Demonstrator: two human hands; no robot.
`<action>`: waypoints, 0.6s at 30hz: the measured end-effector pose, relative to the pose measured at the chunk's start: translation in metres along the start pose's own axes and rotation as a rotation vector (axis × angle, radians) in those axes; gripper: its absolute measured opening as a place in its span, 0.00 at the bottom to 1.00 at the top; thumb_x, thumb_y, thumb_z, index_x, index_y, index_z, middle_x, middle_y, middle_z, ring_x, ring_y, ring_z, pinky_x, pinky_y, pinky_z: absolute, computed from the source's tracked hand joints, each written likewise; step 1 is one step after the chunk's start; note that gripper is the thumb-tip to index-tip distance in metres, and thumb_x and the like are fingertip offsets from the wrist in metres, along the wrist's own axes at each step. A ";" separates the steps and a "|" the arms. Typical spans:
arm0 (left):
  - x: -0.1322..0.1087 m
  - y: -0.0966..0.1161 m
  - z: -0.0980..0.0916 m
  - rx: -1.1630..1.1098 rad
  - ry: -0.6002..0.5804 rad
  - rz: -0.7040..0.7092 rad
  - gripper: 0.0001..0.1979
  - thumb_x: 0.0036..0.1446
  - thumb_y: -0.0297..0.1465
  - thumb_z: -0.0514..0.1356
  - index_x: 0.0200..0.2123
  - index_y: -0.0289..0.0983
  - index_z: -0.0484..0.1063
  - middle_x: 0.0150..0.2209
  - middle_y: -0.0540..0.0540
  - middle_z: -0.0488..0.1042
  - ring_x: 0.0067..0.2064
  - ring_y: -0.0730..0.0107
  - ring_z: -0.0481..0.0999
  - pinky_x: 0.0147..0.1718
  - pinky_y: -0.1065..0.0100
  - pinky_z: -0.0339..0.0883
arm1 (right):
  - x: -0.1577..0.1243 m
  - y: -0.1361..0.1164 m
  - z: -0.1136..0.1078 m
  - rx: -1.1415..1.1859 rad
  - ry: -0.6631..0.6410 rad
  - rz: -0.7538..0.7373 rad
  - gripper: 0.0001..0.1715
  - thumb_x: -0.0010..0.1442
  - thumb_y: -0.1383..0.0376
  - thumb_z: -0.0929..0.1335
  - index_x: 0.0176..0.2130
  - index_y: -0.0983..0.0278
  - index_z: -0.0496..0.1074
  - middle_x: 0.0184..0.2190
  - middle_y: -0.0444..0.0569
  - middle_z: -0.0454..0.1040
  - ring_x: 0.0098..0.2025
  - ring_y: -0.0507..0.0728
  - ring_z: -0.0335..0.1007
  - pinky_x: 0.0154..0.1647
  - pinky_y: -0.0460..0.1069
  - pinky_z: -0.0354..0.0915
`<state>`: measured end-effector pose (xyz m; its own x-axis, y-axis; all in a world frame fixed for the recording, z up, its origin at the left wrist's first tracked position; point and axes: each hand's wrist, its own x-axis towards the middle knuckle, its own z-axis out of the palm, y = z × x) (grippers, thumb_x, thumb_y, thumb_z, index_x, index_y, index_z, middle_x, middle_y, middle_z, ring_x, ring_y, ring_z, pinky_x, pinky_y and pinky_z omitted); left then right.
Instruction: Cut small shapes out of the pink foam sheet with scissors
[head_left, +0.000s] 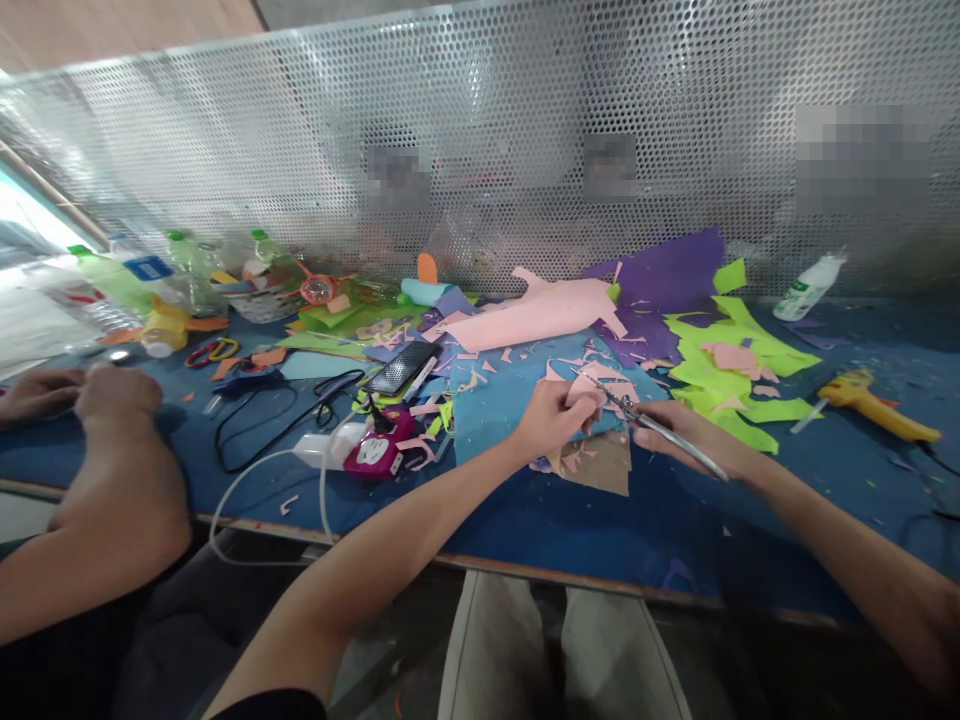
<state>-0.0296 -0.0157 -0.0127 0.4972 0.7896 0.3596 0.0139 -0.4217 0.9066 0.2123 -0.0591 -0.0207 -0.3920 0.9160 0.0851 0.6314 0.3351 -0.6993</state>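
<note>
My left hand pinches a small piece of pink paper over the scrap-strewn middle of the table. In my right hand is a pair of metal scissors, its blades pointing up and left, close against the pink paper. Whether the blades are apart I cannot tell. Under both hands lie a blue sheet and a brown piece of cardboard, both scattered with pink cuttings. Behind them rests a large rolled pink paper shape with cut-out limbs.
Purple paper and lime-green scraps lie right of centre. A yellow glue gun and a white bottle are farther right. Left are a purple power adapter, a phone and another person's hands. Perforated metal backs the table.
</note>
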 end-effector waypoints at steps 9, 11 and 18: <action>0.001 0.005 0.000 -0.054 -0.018 -0.050 0.15 0.58 0.34 0.57 0.21 0.34 0.73 0.18 0.49 0.71 0.22 0.75 0.71 0.30 0.72 0.68 | 0.000 -0.009 0.000 -0.029 0.026 0.035 0.33 0.56 0.35 0.62 0.23 0.59 0.63 0.18 0.38 0.55 0.20 0.50 0.52 0.21 0.46 0.48; 0.001 0.008 -0.001 -0.068 -0.016 -0.060 0.16 0.58 0.34 0.57 0.21 0.34 0.72 0.17 0.49 0.70 0.21 0.76 0.70 0.29 0.72 0.67 | 0.001 -0.009 0.001 -0.052 0.079 0.029 0.32 0.55 0.36 0.64 0.21 0.59 0.60 0.17 0.37 0.52 0.19 0.50 0.50 0.21 0.46 0.46; 0.003 0.006 -0.004 -0.074 -0.057 -0.086 0.19 0.60 0.37 0.57 0.19 0.35 0.69 0.15 0.51 0.65 0.20 0.77 0.65 0.24 0.72 0.60 | 0.002 -0.004 -0.004 0.033 0.169 -0.107 0.26 0.61 0.40 0.62 0.33 0.59 0.67 0.25 0.42 0.64 0.26 0.53 0.57 0.27 0.48 0.57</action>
<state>-0.0314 -0.0144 -0.0053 0.5458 0.7938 0.2681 -0.0041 -0.3175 0.9483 0.2115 -0.0575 -0.0151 -0.3361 0.9005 0.2759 0.5686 0.4275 -0.7028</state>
